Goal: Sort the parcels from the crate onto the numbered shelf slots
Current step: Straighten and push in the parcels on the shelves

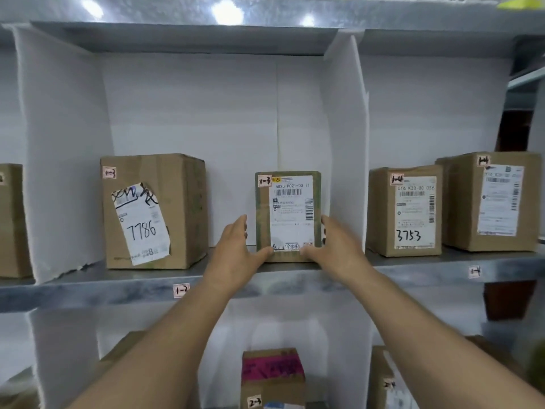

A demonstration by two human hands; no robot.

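A small brown parcel (287, 214) with a white shipping label stands upright on the metal shelf (118, 283), in the middle slot near its right divider. A small handwritten tag is stuck on its top left corner. My left hand (236, 249) holds its lower left side, thumb on the front bottom edge. My right hand (333, 243) holds the lower right side the same way. A larger parcel marked 7786 (153, 211) stands in the same slot, to the left.
White foam dividers (345, 143) separate the slots. The right slot holds a parcel marked 3753 (405, 212) and a bigger one (489, 202). Slot tags (180, 290) are stuck on the shelf's front edge. Below stand a parcel with a pink label (272, 376) and others.
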